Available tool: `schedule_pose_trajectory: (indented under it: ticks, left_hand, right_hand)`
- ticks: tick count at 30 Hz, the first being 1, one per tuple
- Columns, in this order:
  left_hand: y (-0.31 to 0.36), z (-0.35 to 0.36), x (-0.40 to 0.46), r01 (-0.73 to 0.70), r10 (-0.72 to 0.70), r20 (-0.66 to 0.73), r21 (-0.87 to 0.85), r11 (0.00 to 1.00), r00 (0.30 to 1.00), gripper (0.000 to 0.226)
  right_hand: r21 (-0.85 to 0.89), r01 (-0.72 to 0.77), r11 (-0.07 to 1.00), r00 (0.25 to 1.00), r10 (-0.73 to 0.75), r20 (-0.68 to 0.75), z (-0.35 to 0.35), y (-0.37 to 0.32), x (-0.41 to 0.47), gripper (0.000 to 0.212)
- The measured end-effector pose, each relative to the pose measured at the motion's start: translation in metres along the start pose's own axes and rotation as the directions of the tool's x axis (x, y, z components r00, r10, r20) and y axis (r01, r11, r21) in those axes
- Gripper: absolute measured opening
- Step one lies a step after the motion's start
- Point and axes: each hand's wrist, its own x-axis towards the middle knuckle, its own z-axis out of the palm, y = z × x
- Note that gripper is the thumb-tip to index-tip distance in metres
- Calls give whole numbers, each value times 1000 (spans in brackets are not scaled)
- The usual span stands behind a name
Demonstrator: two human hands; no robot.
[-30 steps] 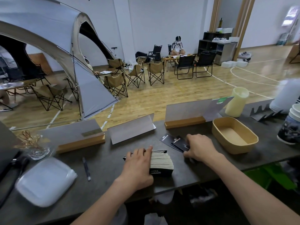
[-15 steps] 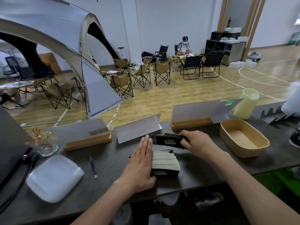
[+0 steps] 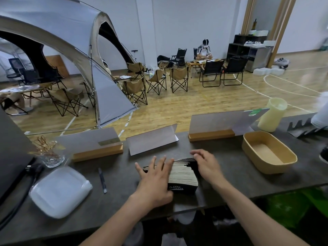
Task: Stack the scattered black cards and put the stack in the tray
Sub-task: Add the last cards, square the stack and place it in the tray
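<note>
While the black cards [image 3: 182, 173] sit gathered in a leaning stack at six o'clock, left hand [image 3: 156, 181] and right hand [image 3: 205, 164] flank it, fingers straight. At three o'clock the tray [image 3: 291, 157] holds nothing; squaring and moving seem left.

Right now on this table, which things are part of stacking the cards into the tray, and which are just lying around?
Part of the job: card stack, tan tray, left hand, right hand.

Just lying about: pen, white lid, glass dish, pale cup, card signs.
</note>
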Motion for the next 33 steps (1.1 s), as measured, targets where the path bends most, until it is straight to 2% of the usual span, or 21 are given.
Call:
schedule_pose_trajectory:
  ticks: [2,4,8,11,13,18,21,23,25,27,29,31,33]
  left_hand:
    - [1,-1,3,22,-22,16,-35,999,1000,102]
    - [0,-3,5,30,-29,14,-46,998,999,104]
    - [-2,0,3,-2,1,-54,-20,1000,999,104]
    - [-4,5,1,-24,17,-102,-66,998,995,104]
    - [-2,5,0,1,-7,-65,-91,996,998,105]
    - [2,-3,8,77,-78,-3,-100,992,997,94]
    - [6,-10,14,82,-92,-66,-144,986,994,84]
    - [10,-13,17,82,-100,-130,-135,987,987,85]
    - [12,-15,20,98,-122,-147,-162,982,982,92]
    - [12,-14,22,131,-144,-67,-173,976,987,97]
    - [10,-12,24,127,-127,9,-87,988,992,102]
    - [3,-11,26,88,-87,23,-43,995,996,106]
    - [-10,-8,26,22,-23,-4,-172,985,1000,109]
  right_hand:
    - [124,-15,992,984,-7,176,18,-9,-16,25]
    - [127,1,992,951,-41,306,24,-18,-25,31]
    - [169,-11,986,958,-38,284,10,-14,-24,49]
    - [38,47,998,939,-57,340,0,-6,-36,93]
    - [-23,80,996,927,-66,370,7,-3,-47,107]
    - [140,50,989,945,-92,315,20,-2,-42,101]
    - [195,16,981,955,-73,287,20,-6,-35,87]
    - [223,31,974,963,-89,255,19,-13,-26,80]
    - [211,54,976,966,-104,235,17,-18,-13,67]
    - [146,51,988,963,-87,254,18,-15,-3,56]
    - [40,35,999,961,-45,274,22,-4,2,54]
    - [39,1,999,964,-11,267,26,5,5,53]
    - [99,-66,993,975,43,220,28,8,8,53]
